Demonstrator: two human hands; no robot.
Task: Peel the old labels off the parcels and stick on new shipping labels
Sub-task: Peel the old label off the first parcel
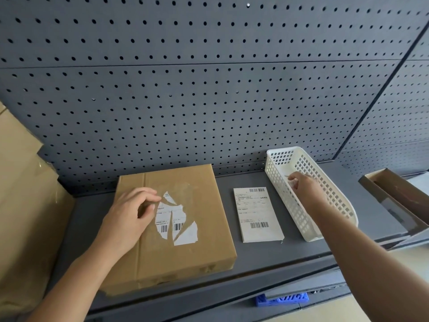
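Note:
A flat brown cardboard parcel (185,228) lies on the grey shelf (267,256). Torn white remnants of an old label (173,219) still stick to its top. My left hand (130,217) rests on the parcel just left of the remnants, fingers loosely curled and holding nothing. A new white shipping label (257,214) lies flat on the shelf right of the parcel. My right hand (304,184) reaches over the white plastic basket (278,180), fingers pinching a small scrap of peeled label (293,181) above it.
A large cardboard box (21,205) stands at the left edge. An open brown box (399,196) sits at the far right. The dark pegboard wall (209,89) backs the shelf. A blue plastic piece (282,299) lies below the shelf front.

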